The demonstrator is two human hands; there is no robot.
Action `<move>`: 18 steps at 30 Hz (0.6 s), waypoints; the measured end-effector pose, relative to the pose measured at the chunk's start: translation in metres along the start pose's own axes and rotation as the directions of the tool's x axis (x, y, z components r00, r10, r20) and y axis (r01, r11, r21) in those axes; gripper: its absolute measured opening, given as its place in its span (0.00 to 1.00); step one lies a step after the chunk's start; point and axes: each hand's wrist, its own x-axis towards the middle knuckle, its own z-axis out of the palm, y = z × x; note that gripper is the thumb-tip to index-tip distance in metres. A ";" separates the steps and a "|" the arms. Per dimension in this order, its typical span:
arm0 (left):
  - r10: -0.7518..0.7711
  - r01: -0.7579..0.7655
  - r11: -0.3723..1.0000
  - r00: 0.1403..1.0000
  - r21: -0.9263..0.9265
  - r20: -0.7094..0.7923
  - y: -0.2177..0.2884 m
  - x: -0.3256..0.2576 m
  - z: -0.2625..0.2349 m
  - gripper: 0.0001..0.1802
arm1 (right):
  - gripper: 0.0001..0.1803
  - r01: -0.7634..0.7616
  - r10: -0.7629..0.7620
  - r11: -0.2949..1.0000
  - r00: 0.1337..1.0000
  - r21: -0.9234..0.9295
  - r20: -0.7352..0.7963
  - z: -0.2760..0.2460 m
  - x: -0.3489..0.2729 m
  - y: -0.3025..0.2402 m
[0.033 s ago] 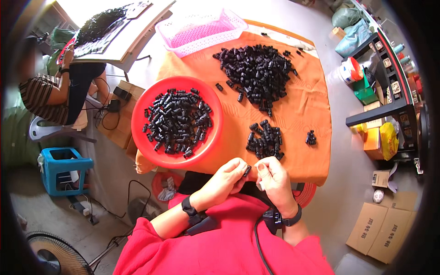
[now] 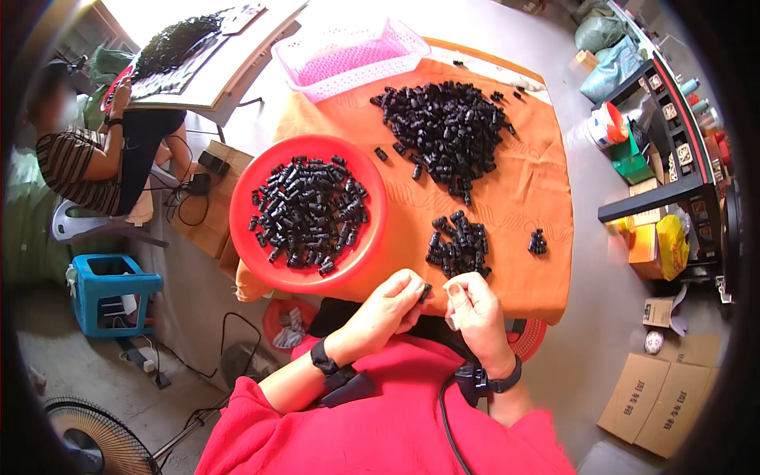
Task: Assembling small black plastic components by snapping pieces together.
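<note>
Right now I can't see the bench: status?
Left hand pinching small black part. Right hand shut beside it, contents hidden. Red bowl left, nothing in the way.

A pink basket point(image 2: 348, 59), a blue stool point(image 2: 111, 293), a floor fan point(image 2: 87, 439) and cardboard boxes point(image 2: 657, 400) surround the table.

One small black plastic piece point(image 2: 425, 292) is pinched at the fingertips of the left hand point(image 2: 388, 307), right at the table's near edge, just below the little heap of identical black pieces point(image 2: 457, 244).
</note>
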 end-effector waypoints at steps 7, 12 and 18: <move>0.872 -0.289 0.347 0.450 0.892 -0.193 0.050 0.010 -0.046 0.05 | 0.04 0.045 -0.044 0.999 0.998 0.023 -0.034 -0.008 0.005 0.007; 0.950 0.145 0.034 0.303 0.989 -0.078 0.071 0.020 -0.083 0.11 | 0.05 0.048 -0.046 0.999 0.997 0.023 -0.064 -0.013 0.005 0.010; 0.974 0.230 -0.119 0.217 0.966 0.068 0.065 0.027 -0.062 0.18 | 0.06 0.009 -0.009 1.000 0.997 -0.011 -0.082 -0.023 0.008 0.010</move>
